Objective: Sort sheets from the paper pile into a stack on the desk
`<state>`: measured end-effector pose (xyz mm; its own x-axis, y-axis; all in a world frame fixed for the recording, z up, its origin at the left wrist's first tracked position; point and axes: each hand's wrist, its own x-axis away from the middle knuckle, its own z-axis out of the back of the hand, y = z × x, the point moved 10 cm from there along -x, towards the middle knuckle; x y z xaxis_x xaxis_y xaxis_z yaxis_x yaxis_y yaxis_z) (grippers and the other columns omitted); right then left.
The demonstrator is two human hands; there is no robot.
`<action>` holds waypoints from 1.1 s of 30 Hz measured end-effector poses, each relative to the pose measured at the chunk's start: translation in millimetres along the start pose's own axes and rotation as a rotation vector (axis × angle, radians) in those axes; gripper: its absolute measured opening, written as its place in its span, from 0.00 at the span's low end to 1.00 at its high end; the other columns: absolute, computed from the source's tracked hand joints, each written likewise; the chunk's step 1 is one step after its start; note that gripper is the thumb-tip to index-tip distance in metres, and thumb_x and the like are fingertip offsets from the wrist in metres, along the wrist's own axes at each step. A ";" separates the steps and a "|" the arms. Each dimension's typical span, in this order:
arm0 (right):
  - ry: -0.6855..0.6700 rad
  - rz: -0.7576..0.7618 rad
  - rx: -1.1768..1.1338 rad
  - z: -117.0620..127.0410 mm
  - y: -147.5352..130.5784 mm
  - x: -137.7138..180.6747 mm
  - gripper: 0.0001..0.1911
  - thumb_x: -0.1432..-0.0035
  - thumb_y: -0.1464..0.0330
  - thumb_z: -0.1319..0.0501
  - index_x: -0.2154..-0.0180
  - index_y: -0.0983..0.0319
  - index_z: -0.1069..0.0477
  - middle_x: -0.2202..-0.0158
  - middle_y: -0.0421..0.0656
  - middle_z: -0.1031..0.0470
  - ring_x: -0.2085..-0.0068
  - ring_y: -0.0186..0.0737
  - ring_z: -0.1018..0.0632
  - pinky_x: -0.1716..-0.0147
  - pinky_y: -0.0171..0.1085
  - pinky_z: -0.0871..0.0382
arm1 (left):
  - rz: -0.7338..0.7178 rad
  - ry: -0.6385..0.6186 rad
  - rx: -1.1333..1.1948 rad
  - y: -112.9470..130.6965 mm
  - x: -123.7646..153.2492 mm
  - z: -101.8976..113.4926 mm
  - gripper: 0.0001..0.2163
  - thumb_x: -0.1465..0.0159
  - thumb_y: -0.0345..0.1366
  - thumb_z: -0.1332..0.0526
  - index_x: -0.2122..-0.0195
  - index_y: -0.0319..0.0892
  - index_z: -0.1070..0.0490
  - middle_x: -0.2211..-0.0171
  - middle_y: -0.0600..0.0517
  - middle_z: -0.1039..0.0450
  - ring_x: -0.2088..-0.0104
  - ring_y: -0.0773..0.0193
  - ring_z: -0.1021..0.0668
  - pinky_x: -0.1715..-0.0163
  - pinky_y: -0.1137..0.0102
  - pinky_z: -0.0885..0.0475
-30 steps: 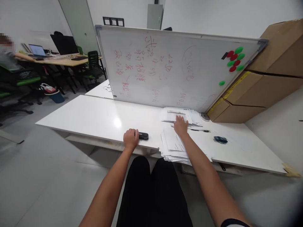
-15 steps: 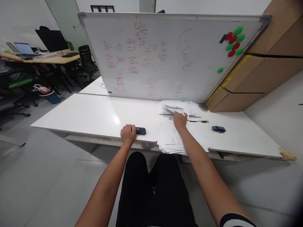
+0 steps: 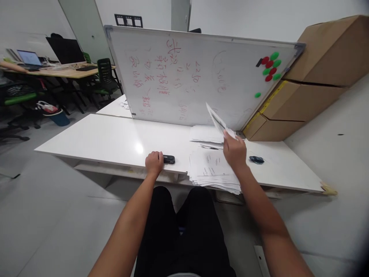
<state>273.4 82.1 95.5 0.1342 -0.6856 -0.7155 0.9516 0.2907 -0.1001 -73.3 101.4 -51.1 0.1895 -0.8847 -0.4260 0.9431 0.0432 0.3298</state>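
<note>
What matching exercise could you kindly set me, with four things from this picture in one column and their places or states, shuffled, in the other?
Things:
1. Black stapler
2. Raised paper
3. Red and green discs
4. Cardboard boxes

Places or states:
A. On the whiteboard
B. Stacked one on another
C. Partly covered by the left hand
D. Held in the right hand

Pairs: 1-C, 2-D, 3-A, 4-B.

A white paper [image 3: 216, 120] is held tilted above the farther stack [image 3: 203, 133] of white sheets; the nearer stack [image 3: 209, 170], unevenly layered, shows sparse dark print; the black stapler [image 3: 169, 159] lies to its left.
</note>
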 end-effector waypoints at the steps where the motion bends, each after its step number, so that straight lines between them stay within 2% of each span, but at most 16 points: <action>1: 0.093 0.053 -0.006 24.0 -15.2 26.0 0.22 0.35 0.72 0.51 0.41 0.66 0.36 0.50 0.53 0.24 0.53 0.45 0.22 0.44 0.46 0.38 | 0.001 -0.013 0.024 -0.9 -1.8 -0.5 0.19 0.31 0.42 0.58 0.68 0.41 0.30 0.66 0.43 0.28 0.61 0.53 0.28 0.61 0.61 0.38; 4: 0.272 0.087 -0.069 70.6 -57.9 109.2 0.28 0.37 0.75 0.50 0.35 0.61 0.45 0.47 0.51 0.26 0.48 0.46 0.24 0.47 0.47 0.32 | -0.007 0.023 0.169 1.6 -3.8 11.7 0.18 0.32 0.43 0.55 0.60 0.40 0.29 0.57 0.39 0.28 0.52 0.49 0.30 0.53 0.57 0.38; 7: 0.308 -0.028 -0.212 80.5 -88.6 169.8 0.31 0.37 0.77 0.51 0.34 0.58 0.47 0.45 0.49 0.28 0.45 0.46 0.26 0.48 0.49 0.30 | 0.003 0.127 0.483 16.0 17.2 44.0 0.22 0.34 0.50 0.51 0.51 0.39 0.32 0.44 0.39 0.36 0.41 0.48 0.38 0.42 0.54 0.45; 9: 0.284 -0.103 -0.303 74.4 -105.8 194.2 0.31 0.37 0.78 0.51 0.34 0.58 0.47 0.44 0.49 0.28 0.44 0.46 0.26 0.47 0.50 0.30 | 0.072 0.111 0.820 30.7 50.5 62.4 0.28 0.35 0.57 0.55 0.47 0.40 0.34 0.42 0.41 0.37 0.38 0.51 0.40 0.39 0.54 0.48; 10: 0.259 -0.111 -0.340 69.6 -115.8 202.2 0.31 0.38 0.79 0.51 0.34 0.58 0.47 0.44 0.49 0.28 0.44 0.46 0.27 0.47 0.50 0.30 | 0.116 0.018 1.037 43.0 71.7 64.5 0.31 0.35 0.59 0.59 0.45 0.42 0.35 0.42 0.43 0.36 0.38 0.52 0.40 0.39 0.55 0.47; 12: 0.191 -0.061 -0.393 59.5 -138.7 212.3 0.32 0.38 0.80 0.51 0.34 0.58 0.48 0.45 0.48 0.27 0.42 0.46 0.28 0.46 0.50 0.30 | 0.293 -0.314 1.454 73.4 123.4 55.8 0.35 0.37 0.64 0.63 0.44 0.45 0.35 0.45 0.45 0.31 0.38 0.52 0.37 0.40 0.55 0.43; 13: 0.154 -0.023 -0.410 55.2 -149.5 215.9 0.33 0.39 0.81 0.51 0.34 0.57 0.48 0.45 0.48 0.27 0.41 0.46 0.29 0.45 0.50 0.31 | 0.388 -0.542 1.596 92.3 152.5 50.3 0.36 0.39 0.65 0.60 0.43 0.44 0.34 0.45 0.44 0.30 0.38 0.49 0.36 0.41 0.54 0.41; 14: 0.112 0.009 -0.419 51.0 -158.6 218.9 0.33 0.39 0.81 0.51 0.34 0.56 0.49 0.45 0.47 0.27 0.40 0.46 0.31 0.44 0.50 0.32 | 0.491 -0.683 1.689 103.3 176.9 50.0 0.36 0.40 0.65 0.55 0.44 0.42 0.33 0.47 0.42 0.28 0.40 0.47 0.34 0.42 0.53 0.39; 16: 0.008 0.045 -0.421 42.7 -169.9 223.9 0.33 0.38 0.80 0.50 0.34 0.55 0.50 0.42 0.47 0.31 0.37 0.47 0.35 0.42 0.53 0.36 | 0.604 -0.790 1.737 108.5 203.2 56.1 0.31 0.42 0.58 0.42 0.44 0.41 0.33 0.50 0.41 0.26 0.45 0.46 0.29 0.45 0.55 0.35; 17: -0.050 0.057 -0.421 39.2 -172.4 226.0 0.33 0.38 0.78 0.48 0.34 0.54 0.50 0.39 0.48 0.34 0.36 0.49 0.38 0.41 0.56 0.39 | 0.634 -0.770 1.708 102.4 206.0 59.3 0.30 0.43 0.54 0.37 0.45 0.41 0.32 0.51 0.41 0.25 0.48 0.47 0.26 0.47 0.56 0.33; 21: -0.180 0.037 -0.502 41.9 -156.9 224.5 0.37 0.40 0.62 0.40 0.33 0.52 0.53 0.31 0.49 0.54 0.32 0.59 0.50 0.39 0.67 0.54 | 0.540 -0.646 1.391 68.1 187.3 73.7 0.21 0.47 0.45 0.31 0.56 0.38 0.26 0.59 0.44 0.22 0.59 0.53 0.21 0.57 0.62 0.27; 24: -0.104 -0.211 -0.700 60.2 -106.2 208.1 0.48 0.42 0.59 0.37 0.32 0.54 0.67 0.30 0.50 0.62 0.32 0.55 0.53 0.38 0.61 0.51 | 0.182 -0.741 1.192 88.4 166.4 94.0 0.14 0.45 0.43 0.32 0.61 0.40 0.24 0.63 0.47 0.22 0.61 0.56 0.22 0.59 0.64 0.27; 26: -0.123 -0.318 -0.876 67.0 -79.2 191.8 0.47 0.43 0.61 0.36 0.32 0.55 0.64 0.32 0.52 0.50 0.34 0.51 0.44 0.39 0.55 0.44 | -0.102 -0.764 1.124 121.3 151.0 114.9 0.10 0.43 0.41 0.34 0.64 0.41 0.24 0.64 0.48 0.23 0.62 0.59 0.23 0.60 0.66 0.28; 28: -0.136 -0.361 -1.009 73.2 -58.2 169.3 0.37 0.43 0.62 0.36 0.35 0.55 0.49 0.42 0.50 0.32 0.41 0.48 0.30 0.42 0.50 0.36 | -0.281 -0.657 1.096 152.0 127.1 134.4 0.08 0.42 0.41 0.35 0.64 0.42 0.24 0.64 0.50 0.24 0.63 0.61 0.24 0.61 0.67 0.29; 31: 0.056 -0.489 -1.053 79.9 -13.2 136.4 0.29 0.44 0.62 0.36 0.42 0.57 0.38 0.51 0.46 0.25 0.50 0.44 0.24 0.47 0.46 0.31 | -0.275 -0.337 1.072 175.3 79.9 138.1 0.09 0.40 0.42 0.38 0.63 0.44 0.25 0.64 0.51 0.25 0.63 0.63 0.25 0.61 0.69 0.30; 33: 0.184 -0.539 -0.995 73.1 11.1 122.5 0.32 0.47 0.62 0.34 0.42 0.58 0.38 0.49 0.47 0.27 0.47 0.44 0.26 0.45 0.45 0.34 | -0.217 -0.202 1.071 181.7 57.9 115.6 0.10 0.40 0.43 0.38 0.63 0.43 0.26 0.63 0.51 0.25 0.60 0.61 0.25 0.58 0.67 0.30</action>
<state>320.6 -47.5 57.3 -0.3449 -0.7971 -0.4956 0.2217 0.4439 -0.8682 77.4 4.4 81.6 -0.0905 -0.8885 -0.4499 0.2090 -0.4587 0.8637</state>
